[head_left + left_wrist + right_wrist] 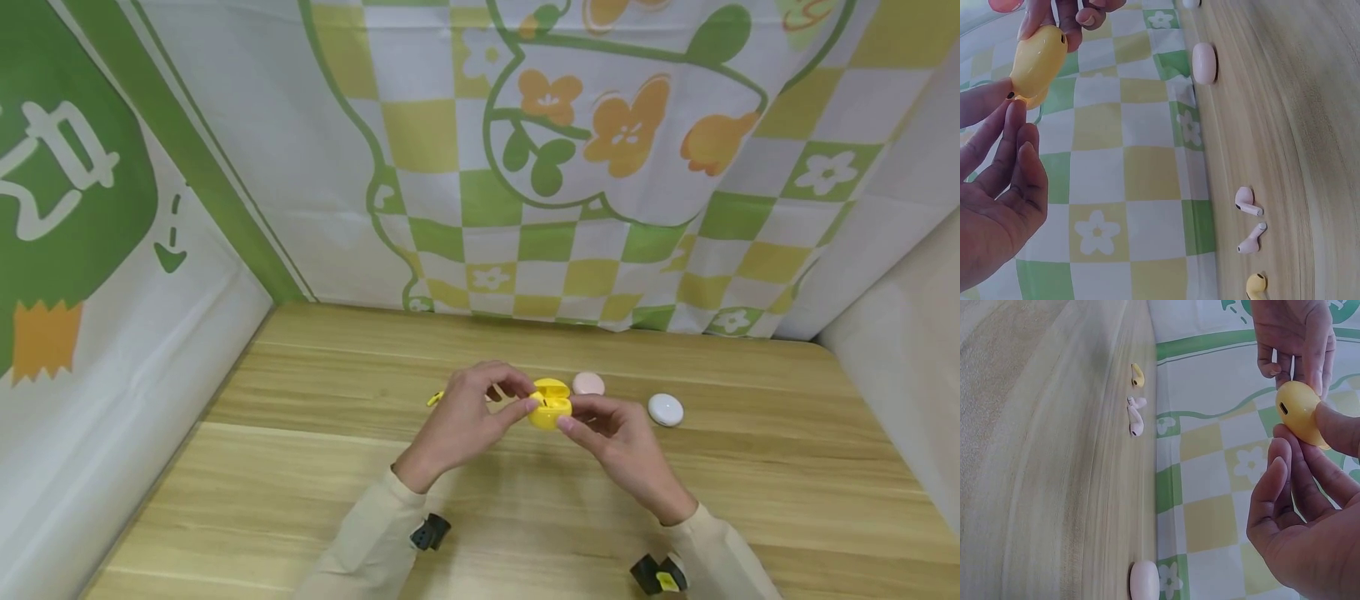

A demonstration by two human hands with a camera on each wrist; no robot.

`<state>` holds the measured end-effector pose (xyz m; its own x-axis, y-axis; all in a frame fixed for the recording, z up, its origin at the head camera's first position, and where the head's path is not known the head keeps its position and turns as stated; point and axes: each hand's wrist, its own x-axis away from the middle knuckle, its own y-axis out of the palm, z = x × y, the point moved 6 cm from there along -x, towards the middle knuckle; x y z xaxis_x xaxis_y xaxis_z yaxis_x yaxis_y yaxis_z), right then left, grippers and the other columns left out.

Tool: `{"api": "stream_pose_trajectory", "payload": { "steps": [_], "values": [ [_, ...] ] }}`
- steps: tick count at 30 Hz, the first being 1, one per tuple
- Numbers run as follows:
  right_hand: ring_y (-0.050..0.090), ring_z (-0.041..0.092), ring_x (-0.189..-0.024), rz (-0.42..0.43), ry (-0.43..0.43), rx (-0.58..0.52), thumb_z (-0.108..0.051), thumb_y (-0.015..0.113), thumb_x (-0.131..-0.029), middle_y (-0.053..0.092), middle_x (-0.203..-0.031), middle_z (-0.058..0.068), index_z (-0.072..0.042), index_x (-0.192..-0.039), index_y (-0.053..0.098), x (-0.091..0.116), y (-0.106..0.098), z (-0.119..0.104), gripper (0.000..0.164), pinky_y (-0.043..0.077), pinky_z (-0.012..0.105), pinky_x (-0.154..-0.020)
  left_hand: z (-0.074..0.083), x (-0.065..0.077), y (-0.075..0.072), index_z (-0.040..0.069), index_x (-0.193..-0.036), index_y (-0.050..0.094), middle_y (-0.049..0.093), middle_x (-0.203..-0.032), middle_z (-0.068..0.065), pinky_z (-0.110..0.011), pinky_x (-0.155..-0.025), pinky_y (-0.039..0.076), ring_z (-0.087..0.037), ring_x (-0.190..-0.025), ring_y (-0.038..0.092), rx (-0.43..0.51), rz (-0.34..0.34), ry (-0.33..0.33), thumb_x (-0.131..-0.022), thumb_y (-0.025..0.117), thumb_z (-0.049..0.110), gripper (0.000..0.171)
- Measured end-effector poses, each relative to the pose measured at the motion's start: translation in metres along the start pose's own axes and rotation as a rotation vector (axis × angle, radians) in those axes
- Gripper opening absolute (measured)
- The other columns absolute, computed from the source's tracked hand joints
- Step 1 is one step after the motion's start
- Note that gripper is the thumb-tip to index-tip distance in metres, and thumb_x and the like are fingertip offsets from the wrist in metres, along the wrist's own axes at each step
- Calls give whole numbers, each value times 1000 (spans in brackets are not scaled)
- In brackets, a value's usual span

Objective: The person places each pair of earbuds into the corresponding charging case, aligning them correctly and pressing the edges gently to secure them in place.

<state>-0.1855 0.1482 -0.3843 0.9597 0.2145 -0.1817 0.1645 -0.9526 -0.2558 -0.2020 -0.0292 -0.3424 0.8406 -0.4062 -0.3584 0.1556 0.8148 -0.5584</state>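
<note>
My right hand [626, 442] holds a small yellow earbud case [551, 419] by its side, its lid standing up, above the wooden table. At the case's left side, my left hand [476, 408] pinches a yellow earbud [1010, 95] between thumb and fingertips; mostly the dark spot on it shows. In the right wrist view the case [1298, 412] turns its charging port outward, and the left hand [1297, 337] reaches it from the far side. Another yellow earbud [1137, 376] lies on the table beside two pink earbuds [1249, 240].
A closed pink case [588, 384] rests on the table behind the right hand, with a white case [666, 409] farther right. The wooden table [300, 492] ends at a patterned cloth backdrop [487, 250]. White cloth walls stand at both sides.
</note>
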Motion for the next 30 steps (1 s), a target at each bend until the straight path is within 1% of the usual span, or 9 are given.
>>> {"api": "stream_pose_trajectory", "payload": {
  "steps": [8, 13, 16, 21, 24, 28, 30],
  "values": [
    [63, 21, -83, -1, 11, 0, -16, 69, -86, 67, -95, 10, -3, -105, 68, 0, 0, 1, 23, 53, 29, -73, -1, 1, 0, 18, -92, 68, 62, -88, 14, -26, -71, 47, -3, -84, 54, -7, 1, 5, -88, 67, 19, 4],
    [63, 21, -83, -1, 18, 1, -16, 69, -86, 67, -94, 10, -3, -106, 68, 0, 0, 1, 24, 53, 29, -72, -5, 3, -1, 20, -94, 68, 62, -90, 16, -28, -71, 47, -2, -84, 54, 10, -8, -34, -88, 67, 21, 6],
    [63, 21, -83, 0, 23, 5, -17, 69, -86, 67, -95, 10, -4, -106, 68, 0, 0, 1, 24, 53, 29, -72, -10, 3, -5, 21, -94, 68, 62, -90, 16, -30, -71, 47, -2, -84, 55, 47, -1, -62, -88, 67, 22, 6],
    [63, 22, -85, 9, 36, 3, -17, 69, -86, 66, -96, 10, -3, -106, 67, 0, -1, 3, 25, 53, 29, -73, -25, 6, -16, 21, -95, 68, 64, -89, 12, -36, -71, 49, -6, -82, 58, 137, 26, -91, -89, 66, 22, 7],
    [63, 22, -84, 15, 43, 3, -17, 69, -85, 66, -95, 11, -3, -105, 67, 0, -2, 5, 24, 53, 28, -72, -36, 8, -24, 20, -96, 68, 65, -89, 9, -36, -72, 50, -9, -82, 59, 174, 48, -116, -89, 66, 23, 8],
    [62, 22, -84, 20, 46, 3, -17, 69, -85, 66, -94, 11, -3, -105, 67, 0, -3, 6, 24, 53, 28, -72, -56, 10, -33, 16, -98, 68, 65, -89, 4, -35, -73, 50, -14, -83, 59, 178, 91, -153, -87, 68, 22, 12],
    [62, 22, -84, 18, 48, 4, -17, 69, -85, 66, -95, 11, -3, -105, 67, 0, -3, 7, 24, 53, 28, -72, -67, 11, -37, 14, -98, 68, 65, -89, 2, -36, -73, 50, -17, -83, 59, 179, 112, -185, -86, 69, 21, 14]
  ]
}}
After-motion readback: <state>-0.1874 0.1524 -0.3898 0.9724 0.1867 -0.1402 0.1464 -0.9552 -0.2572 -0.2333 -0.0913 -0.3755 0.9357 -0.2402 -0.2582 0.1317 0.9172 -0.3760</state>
